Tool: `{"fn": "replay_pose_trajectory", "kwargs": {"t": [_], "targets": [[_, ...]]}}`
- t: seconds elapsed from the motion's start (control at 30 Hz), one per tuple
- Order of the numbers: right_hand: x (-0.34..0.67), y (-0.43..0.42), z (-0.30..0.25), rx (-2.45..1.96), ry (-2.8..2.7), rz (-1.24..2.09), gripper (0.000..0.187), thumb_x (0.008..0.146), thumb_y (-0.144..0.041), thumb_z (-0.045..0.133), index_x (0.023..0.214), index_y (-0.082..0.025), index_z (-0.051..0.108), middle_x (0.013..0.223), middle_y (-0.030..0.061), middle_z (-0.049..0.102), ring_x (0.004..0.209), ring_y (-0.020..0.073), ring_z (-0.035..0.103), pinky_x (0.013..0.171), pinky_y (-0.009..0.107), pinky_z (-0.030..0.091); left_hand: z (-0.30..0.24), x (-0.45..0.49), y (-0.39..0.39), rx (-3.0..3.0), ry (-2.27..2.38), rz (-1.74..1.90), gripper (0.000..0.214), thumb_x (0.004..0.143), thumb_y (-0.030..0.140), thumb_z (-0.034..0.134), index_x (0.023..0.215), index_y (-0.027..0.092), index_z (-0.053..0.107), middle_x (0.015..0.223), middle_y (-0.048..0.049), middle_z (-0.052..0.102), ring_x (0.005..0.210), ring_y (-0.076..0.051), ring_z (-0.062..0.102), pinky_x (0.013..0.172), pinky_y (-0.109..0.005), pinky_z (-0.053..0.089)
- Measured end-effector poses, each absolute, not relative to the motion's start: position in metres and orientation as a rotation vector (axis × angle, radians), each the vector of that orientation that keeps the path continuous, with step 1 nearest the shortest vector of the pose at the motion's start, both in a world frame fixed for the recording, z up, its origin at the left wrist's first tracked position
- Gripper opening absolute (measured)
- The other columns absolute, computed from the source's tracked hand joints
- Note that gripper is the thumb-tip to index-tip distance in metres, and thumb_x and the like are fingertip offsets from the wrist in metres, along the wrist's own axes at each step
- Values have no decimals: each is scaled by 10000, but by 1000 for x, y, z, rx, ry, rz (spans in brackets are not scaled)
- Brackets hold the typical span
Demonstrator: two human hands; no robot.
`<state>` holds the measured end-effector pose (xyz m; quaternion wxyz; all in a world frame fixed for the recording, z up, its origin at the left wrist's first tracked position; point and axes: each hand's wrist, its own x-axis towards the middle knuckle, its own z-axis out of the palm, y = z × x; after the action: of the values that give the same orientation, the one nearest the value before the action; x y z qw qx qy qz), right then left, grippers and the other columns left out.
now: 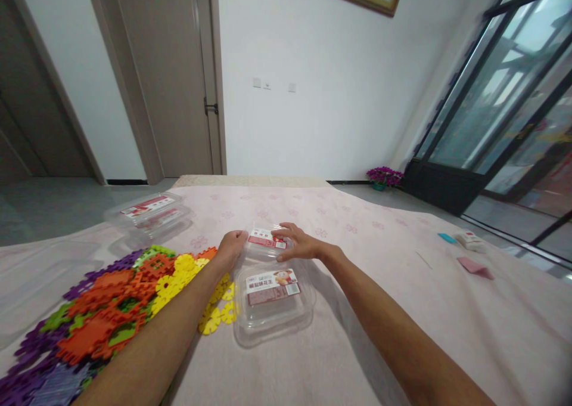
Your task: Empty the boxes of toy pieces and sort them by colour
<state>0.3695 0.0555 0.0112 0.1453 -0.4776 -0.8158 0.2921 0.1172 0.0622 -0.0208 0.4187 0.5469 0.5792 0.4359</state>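
A clear plastic food container (256,251) with a red and white label lies behind a second one on the pink cloth. My left hand (233,248) closes round its left edge. On its right side my right hand (298,242) grips it, thumb at the front and fingers over the top. Closer to me is the other labelled clear container (268,321), which neither hand touches. Under and beside my left forearm spread yellow flower-shaped plastic pieces (172,287), with orange interlocking pieces (98,334) and purple pieces (27,358) further left.
Stacked clear containers (147,215) stand at the back left, and a transparent tray or lid (40,287) lies at the left edge. On the right of the pink cloth (379,263) are a pink folded cloth (474,267), a white packet (470,241) and a small blue item (447,238).
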Motion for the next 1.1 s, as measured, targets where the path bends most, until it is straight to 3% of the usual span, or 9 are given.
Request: {"fn": "replay_pose_trajectory", "kwargs": {"t": [0.1,0.2,0.27,0.33,0.43,0.57,0.77,1.0,1.1], "targets": [[371,58,4,-1344,-2273,897,943,700,-617,810,1503,-255,475,1654,118,199,1507,323,247,1227,462,245,-24,120,64,1298,1404,1136,315,725,453,583,699,154,678,531,9,557,478,-125,439,474,-240,311],[369,61,-6,-1477,-2058,752,747,884,-590,629,1480,-164,478,1559,182,383,1439,307,367,1176,449,320,-29,124,65,1228,1374,1207,334,695,484,603,706,156,665,572,8,584,472,-109,429,473,-233,307],[365,63,-12,-1620,-1881,681,561,949,-565,529,1326,-153,591,1323,184,600,1234,301,551,1023,425,453,-31,126,65,1191,1361,1250,326,681,482,618,715,160,661,570,14,581,472,-106,434,473,-230,306],[361,63,-17,-1692,-1757,713,465,970,-569,472,1105,-160,648,994,128,693,930,254,638,794,348,504,-31,127,64,1162,1350,1283,304,672,456,626,741,162,666,563,20,576,475,-108,442,471,-227,305],[354,65,-23,-1646,-1652,772,428,971,-559,442,879,-173,602,710,35,616,663,174,558,597,270,409,-30,127,62,1129,1341,1315,286,667,423,621,765,159,668,564,24,574,470,-105,437,461,-226,298],[347,70,-31,-1556,-1537,785,345,912,-487,515,752,-184,555,639,-18,548,600,130,479,550,245,326,-30,125,63,1107,1335,1322,277,659,383,630,803,151,674,561,31,567,448,-93,412,444,-224,282],[342,73,-38,-1533,-1418,851,296,859,-469,563,800,-179,572,660,-27,577,592,114,503,538,221,351,-32,125,65,1062,1328,1313,338,643,331,662,927,147,662,595,49,568,449,-72,403,447,-208,279],[340,59,-35,-1445,-1312,1070,521,890,-712,458,837,-203,556,494,-89,410,402,86,328,400,211,258,-29,116,61,1001,1231,1261,444,641,543,725,838,165,604,561,80,470,459,-58,377,447,-193,274],[339,59,-34,-1435,-1303,1048,477,909,-671,462,788,-215,529,476,-91,390,382,87,311,375,211,242,-28,111,59,985,1193,1274,486,622,566,744,849,159,604,586,74,476,481,-55,376,451,-185,281]]}}
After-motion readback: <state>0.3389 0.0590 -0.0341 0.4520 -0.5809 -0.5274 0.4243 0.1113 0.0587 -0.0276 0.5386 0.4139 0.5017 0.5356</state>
